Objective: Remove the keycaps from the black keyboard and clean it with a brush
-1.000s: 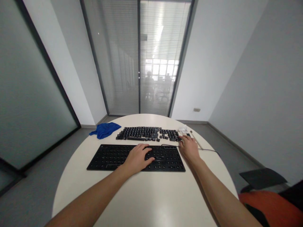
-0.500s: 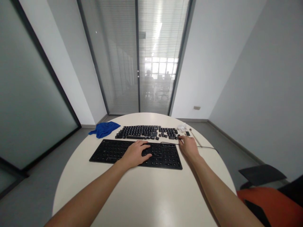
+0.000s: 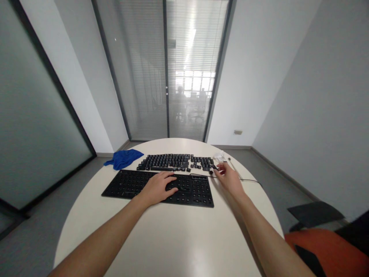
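A black keyboard base [image 3: 198,198] with its keycaps off lies across the table in front of me. My left hand [image 3: 157,187] rests flat on its middle, fingers stretched out and thumb apart. Behind the base, loose black keycaps [image 3: 167,159] are laid out in keyboard order, with a long spacebar cap [image 3: 161,169] along the front row. My right hand [image 3: 229,179] is at the right end of these rows, thumb and fingertips pinching a small dark keycap [image 3: 214,167]. Just below it, a single dark keycap [image 3: 211,172] lies on the table near the cable.
A blue cloth [image 3: 125,158] lies at the back left of the round white table [image 3: 173,238]. Behind my right hand are crumpled white tissue [image 3: 219,156] and a thin light stick [image 3: 235,167]. A black cable [image 3: 253,181] runs off the right edge. An orange chair [image 3: 325,250] stands at right.
My right hand has lifted slightly and turned, with a dark keycap now showing at its fingertips. My left hand keeps its place on the keyboard base. The whole view has shifted a little.
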A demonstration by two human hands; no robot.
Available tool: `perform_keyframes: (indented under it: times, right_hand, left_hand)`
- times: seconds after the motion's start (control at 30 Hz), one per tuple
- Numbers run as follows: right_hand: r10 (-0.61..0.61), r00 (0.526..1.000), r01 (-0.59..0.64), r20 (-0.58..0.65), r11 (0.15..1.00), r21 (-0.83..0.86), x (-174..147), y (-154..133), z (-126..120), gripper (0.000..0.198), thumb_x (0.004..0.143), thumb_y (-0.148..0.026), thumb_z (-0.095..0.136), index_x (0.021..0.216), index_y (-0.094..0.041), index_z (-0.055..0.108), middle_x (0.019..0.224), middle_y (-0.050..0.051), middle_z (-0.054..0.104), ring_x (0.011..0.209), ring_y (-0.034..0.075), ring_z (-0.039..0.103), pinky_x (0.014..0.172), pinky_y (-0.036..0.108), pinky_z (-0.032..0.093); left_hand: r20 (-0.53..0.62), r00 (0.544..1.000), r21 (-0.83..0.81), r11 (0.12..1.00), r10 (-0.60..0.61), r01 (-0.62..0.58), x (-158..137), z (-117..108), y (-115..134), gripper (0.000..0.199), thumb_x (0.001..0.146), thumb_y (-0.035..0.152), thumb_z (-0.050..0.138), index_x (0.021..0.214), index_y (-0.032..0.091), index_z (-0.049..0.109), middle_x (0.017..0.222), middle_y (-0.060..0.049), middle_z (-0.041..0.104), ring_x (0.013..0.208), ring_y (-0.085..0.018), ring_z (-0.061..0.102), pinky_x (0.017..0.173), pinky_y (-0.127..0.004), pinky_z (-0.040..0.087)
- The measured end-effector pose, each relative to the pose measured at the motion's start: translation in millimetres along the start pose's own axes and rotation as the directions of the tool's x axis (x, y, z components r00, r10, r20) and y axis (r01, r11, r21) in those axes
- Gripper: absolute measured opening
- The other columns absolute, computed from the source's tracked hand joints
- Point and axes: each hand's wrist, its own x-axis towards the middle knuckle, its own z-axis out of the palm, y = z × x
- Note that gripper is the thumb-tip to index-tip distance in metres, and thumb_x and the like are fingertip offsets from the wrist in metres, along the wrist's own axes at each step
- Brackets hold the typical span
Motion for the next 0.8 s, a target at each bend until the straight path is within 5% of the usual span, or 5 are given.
perform_keyframes:
  times: [0.13, 0.3, 0.43, 0.57, 0.8]
  right_hand:
    - [-0.057, 0.991, 0.039, 0.123, 0.989, 0.141, -3.6, -4.1, -1.8, 0.043, 0.083, -0.031, 0.056, 0.123, -0.016, 0.066, 0.089, 0.007, 0.07, 0.074, 0.019, 0.064, 0.074, 0.031, 0.047]
    - [0.015, 0.954, -0.078, 0.298, 0.976, 0.201, -5.7, -11.1, -7.9, 0.045, 0.085, -0.028, 0.048, 0.122, -0.011, 0.069, 0.086, 0.01, 0.072, 0.076, 0.022, 0.063, 0.076, 0.033, 0.047]
    - [-0.063, 0.92, -0.05, 0.386, 0.96, 0.276, -8.9, -16.1, -11.7, 0.044, 0.085, -0.027, 0.047, 0.118, -0.012, 0.071, 0.092, 0.01, 0.073, 0.087, 0.024, 0.064, 0.084, 0.035, 0.048]
    - [-0.198, 0.866, 0.059, 0.46, 0.953, 0.298, -14.3, -17.9, -11.1, 0.037, 0.084, -0.024, 0.051, 0.112, -0.016, 0.074, 0.11, 0.01, 0.071, 0.103, 0.025, 0.061, 0.098, 0.039, 0.044]
    - [-0.296, 0.78, 0.158, 0.551, 0.946, 0.284, -22.7, -21.0, -17.1, 0.039, 0.079, -0.019, 0.056, 0.115, -0.018, 0.071, 0.093, 0.006, 0.068, 0.084, 0.02, 0.06, 0.079, 0.032, 0.048]
  left_hand:
    - [-0.008, 1.0, 0.003, 1.0, -0.004, 0.004, -0.6, 1.9, -1.9, 0.04, 0.089, 0.045, 0.062, 0.121, 0.022, 0.067, 0.134, -0.008, 0.062, 0.122, -0.027, 0.056, 0.107, -0.044, 0.044]
    - [-0.068, 0.997, -0.009, 0.999, 0.032, -0.033, -0.2, -1.7, 2.5, 0.035, 0.089, 0.039, 0.062, 0.118, 0.021, 0.066, 0.129, -0.007, 0.064, 0.118, -0.026, 0.057, 0.105, -0.044, 0.044]
    - [-0.106, 0.992, -0.043, 0.996, 0.072, -0.077, 7.3, -6.8, 27.4, 0.026, 0.092, 0.033, 0.057, 0.114, 0.021, 0.065, 0.12, -0.006, 0.066, 0.11, -0.024, 0.059, 0.101, -0.041, 0.045]
    - [-0.012, 0.993, -0.051, 0.992, 0.119, -0.119, 21.8, 0.6, 59.2, 0.032, 0.092, 0.037, 0.057, 0.119, 0.021, 0.061, 0.114, -0.008, 0.067, 0.107, -0.025, 0.059, 0.097, -0.041, 0.047]
    - [-0.07, 0.997, -0.09, 0.995, 0.032, -0.038, 33.6, 26.5, 75.2, 0.024, 0.091, 0.033, 0.058, 0.109, 0.019, 0.065, 0.107, -0.009, 0.063, 0.104, -0.026, 0.057, 0.092, -0.041, 0.049]
